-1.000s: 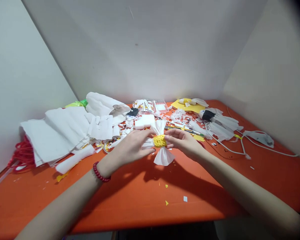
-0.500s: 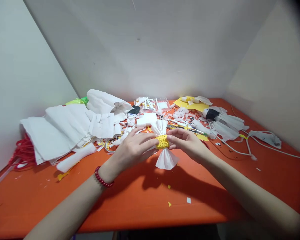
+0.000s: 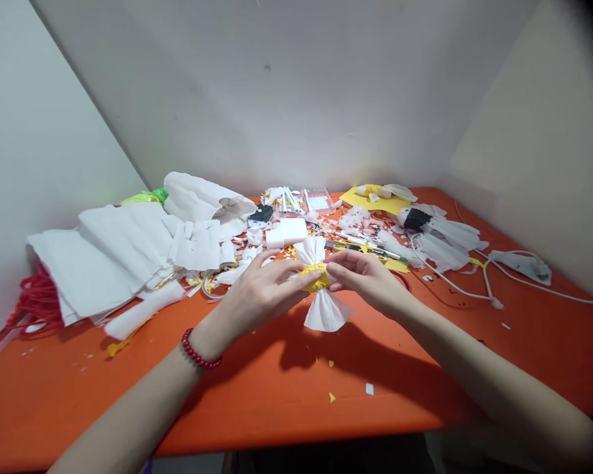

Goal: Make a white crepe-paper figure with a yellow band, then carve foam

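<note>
Between my two hands is a white crepe paper craft piece (image 3: 327, 312), fanned out at top and bottom. Its middle is covered in a yellow band (image 3: 318, 281) that looks made of small overlapping paper scales. My left hand (image 3: 263, 288) is closed on the left side of it, with the fingers lying over the yellow part. From the right, my right hand (image 3: 368, 275) pinches the band's edge between thumb and fingers. The piece is held above the orange table (image 3: 257, 401), and its shadow falls below. Fingers hide part of the band.
White crepe paper sheets (image 3: 113, 253) and red cord (image 3: 37, 299) lie at left. Behind my hands are a white foam block (image 3: 286, 232), a cutter knife (image 3: 350, 247), paper scraps and a clear pen box (image 3: 299, 201). A yellow sheet (image 3: 375, 199) and white cable (image 3: 454, 289) lie at right.
My left thumb or finger has moved further across the yellow band, covering more of it. The whole view has shifted slightly; both hands still hold the piece.
</note>
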`<action>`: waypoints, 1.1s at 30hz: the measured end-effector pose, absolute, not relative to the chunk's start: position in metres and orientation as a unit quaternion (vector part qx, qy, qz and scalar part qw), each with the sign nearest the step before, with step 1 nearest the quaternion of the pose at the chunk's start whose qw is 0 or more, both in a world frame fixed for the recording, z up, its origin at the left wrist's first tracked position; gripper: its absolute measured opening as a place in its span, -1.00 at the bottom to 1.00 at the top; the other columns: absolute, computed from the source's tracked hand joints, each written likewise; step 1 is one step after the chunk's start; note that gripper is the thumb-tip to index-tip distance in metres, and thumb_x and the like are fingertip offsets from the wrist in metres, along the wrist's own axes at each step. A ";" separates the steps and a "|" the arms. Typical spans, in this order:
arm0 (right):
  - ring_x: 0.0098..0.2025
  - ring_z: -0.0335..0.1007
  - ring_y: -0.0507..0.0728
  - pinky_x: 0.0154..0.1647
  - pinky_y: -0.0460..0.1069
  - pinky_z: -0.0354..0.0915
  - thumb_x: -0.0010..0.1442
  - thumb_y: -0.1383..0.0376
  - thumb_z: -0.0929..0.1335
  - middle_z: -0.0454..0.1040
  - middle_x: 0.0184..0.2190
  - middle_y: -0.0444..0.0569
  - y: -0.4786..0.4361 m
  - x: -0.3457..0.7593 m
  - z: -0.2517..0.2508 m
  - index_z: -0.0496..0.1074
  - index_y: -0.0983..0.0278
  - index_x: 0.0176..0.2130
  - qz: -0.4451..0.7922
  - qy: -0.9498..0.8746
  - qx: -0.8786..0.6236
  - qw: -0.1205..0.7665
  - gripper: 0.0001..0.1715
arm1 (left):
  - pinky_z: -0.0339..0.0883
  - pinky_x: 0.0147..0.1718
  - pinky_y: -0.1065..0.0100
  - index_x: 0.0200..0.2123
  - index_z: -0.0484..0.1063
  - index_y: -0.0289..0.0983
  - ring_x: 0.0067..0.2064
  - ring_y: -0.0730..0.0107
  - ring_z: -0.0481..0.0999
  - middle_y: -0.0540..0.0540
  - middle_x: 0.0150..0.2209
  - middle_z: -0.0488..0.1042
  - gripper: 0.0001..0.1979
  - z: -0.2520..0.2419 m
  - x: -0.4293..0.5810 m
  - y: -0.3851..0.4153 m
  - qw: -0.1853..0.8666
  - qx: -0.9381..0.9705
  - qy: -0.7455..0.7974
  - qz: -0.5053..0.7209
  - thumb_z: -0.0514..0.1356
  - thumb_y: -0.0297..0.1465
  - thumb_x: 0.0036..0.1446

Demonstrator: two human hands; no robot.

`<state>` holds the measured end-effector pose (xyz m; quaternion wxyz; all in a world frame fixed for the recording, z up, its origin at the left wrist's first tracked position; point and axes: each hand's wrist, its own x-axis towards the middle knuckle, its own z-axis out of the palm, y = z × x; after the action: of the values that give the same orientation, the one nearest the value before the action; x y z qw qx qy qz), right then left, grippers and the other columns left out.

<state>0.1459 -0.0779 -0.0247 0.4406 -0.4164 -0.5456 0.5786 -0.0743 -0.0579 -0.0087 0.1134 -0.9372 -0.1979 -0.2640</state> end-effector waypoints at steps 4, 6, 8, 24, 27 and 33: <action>-0.18 0.42 0.07 -0.12 0.01 0.37 0.19 -0.01 0.24 0.47 -0.20 0.04 -0.080 0.171 -0.016 0.42 0.29 -0.16 0.504 -0.625 -0.435 0.407 -0.53 | 0.33 -0.03 0.19 0.07 0.31 -0.14 -0.05 0.30 0.45 -0.13 -0.09 0.48 -0.63 0.002 -0.095 -0.053 0.047 -0.920 -0.230 -0.313 0.15 -0.44 0.18; -0.15 0.40 0.09 -0.07 0.01 0.33 0.15 0.03 0.30 0.48 -0.19 0.03 -0.089 0.185 -0.016 0.46 0.26 -0.16 0.467 -0.689 -0.437 0.342 -0.60 | 0.37 -0.07 0.25 0.08 0.32 -0.14 -0.04 0.28 0.45 -0.14 -0.03 0.44 -0.64 0.006 -0.109 -0.050 0.013 -0.895 -0.296 -0.333 0.13 -0.39 0.20; -0.22 0.44 0.08 -0.13 -0.01 0.35 0.16 0.03 0.29 0.51 -0.26 0.04 -0.103 0.194 -0.021 0.48 0.27 -0.17 0.579 -0.694 -0.378 0.201 -0.58 | 0.38 -0.08 0.26 0.06 0.34 -0.12 -0.06 0.26 0.46 -0.12 -0.04 0.44 -0.64 0.008 -0.120 -0.047 0.010 -0.867 -0.348 -0.355 0.15 -0.33 0.18; -0.20 0.39 0.03 -0.11 -0.07 0.33 0.10 0.01 0.32 0.47 -0.23 0.00 0.014 0.111 -0.075 0.41 0.30 -0.24 0.624 -0.544 -0.429 0.362 -0.59 | 0.36 -0.07 0.24 0.05 0.34 -0.18 -0.04 0.27 0.44 -0.15 -0.06 0.45 -0.64 -0.005 -0.115 -0.054 -0.032 -0.899 -0.290 -0.327 0.15 -0.43 0.16; -0.18 0.36 0.02 -0.12 -0.10 0.30 0.09 0.04 0.34 0.46 -0.24 -0.06 0.017 0.120 -0.061 0.43 0.29 -0.21 0.565 -0.592 -0.435 0.375 -0.60 | 0.35 -0.09 0.19 0.06 0.32 -0.17 -0.06 0.26 0.44 -0.15 -0.07 0.46 -0.62 -0.011 -0.106 -0.062 -0.028 -0.924 -0.252 -0.287 0.13 -0.47 0.15; -0.47 0.39 -0.01 -0.42 -0.11 0.34 0.07 -0.01 0.34 0.48 -0.45 -0.02 -0.026 0.165 -0.036 0.47 0.38 -0.35 0.594 -0.668 -0.413 0.176 -0.52 | 0.32 -0.05 0.19 0.06 0.22 -0.19 -0.02 0.24 0.42 -0.14 -0.03 0.43 -0.57 -0.010 -0.098 -0.070 -0.099 -0.903 -0.320 -0.271 0.12 -0.47 0.09</action>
<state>0.1647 -0.0264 -0.0365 0.1760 -0.4128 -0.6675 0.5942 -0.0980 -0.0700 -0.0098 -0.0988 -0.9026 -0.3197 -0.2708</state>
